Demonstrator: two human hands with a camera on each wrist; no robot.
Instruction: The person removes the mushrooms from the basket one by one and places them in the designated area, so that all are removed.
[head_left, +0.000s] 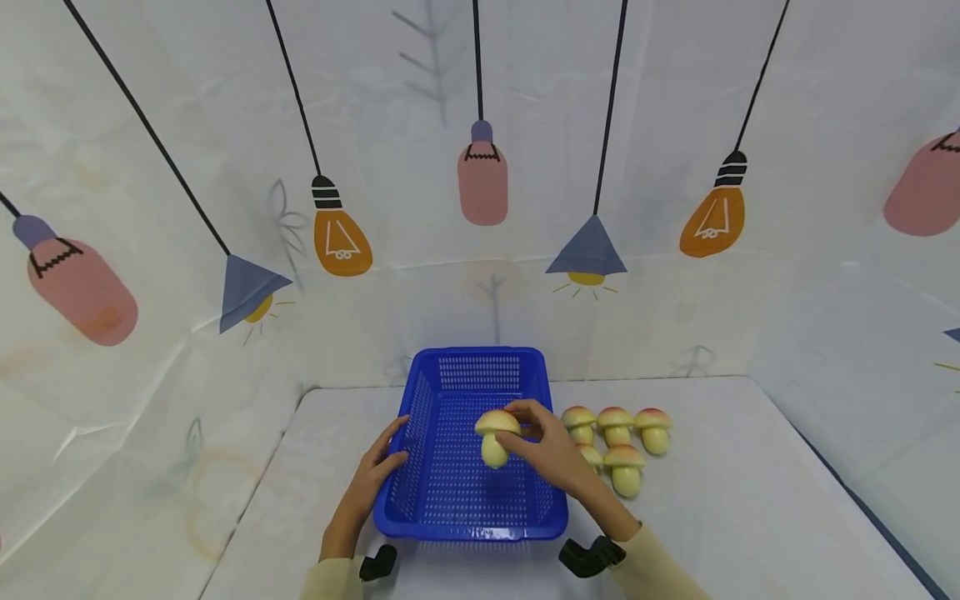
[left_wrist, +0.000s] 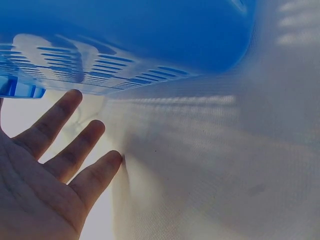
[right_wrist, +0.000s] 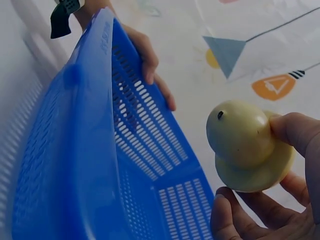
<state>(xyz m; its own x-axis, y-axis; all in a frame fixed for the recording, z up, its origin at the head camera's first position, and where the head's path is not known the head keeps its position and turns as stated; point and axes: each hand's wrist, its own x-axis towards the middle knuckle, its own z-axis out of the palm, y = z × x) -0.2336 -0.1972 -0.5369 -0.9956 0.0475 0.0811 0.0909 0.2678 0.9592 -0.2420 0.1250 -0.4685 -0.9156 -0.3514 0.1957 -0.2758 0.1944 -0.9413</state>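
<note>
A blue plastic basket [head_left: 465,532] with slotted walls stands on the white table. My left hand [head_left: 375,467] holds its left rim, with the thumb and a finger hooked over the edge. In the left wrist view, three fingers [left_wrist: 70,157] extend spread out beside the basket's outer wall. Over the basket, my right hand [head_left: 551,446] pinches a toy mushroom [head_left: 495,446] with a pale yellow stem and reddish-yellow cap. The right wrist view shows the mushroom [right_wrist: 240,132] stem end toward the camera, between thumb and fingertips.
Right of the basket, several more toy mushrooms [head_left: 626,471] stand in two rows on the table [head_left: 750,500]; the right forearm partly covers one. A white sheet printed with hanging lamps [head_left: 480,183] rises behind the table and at its sides.
</note>
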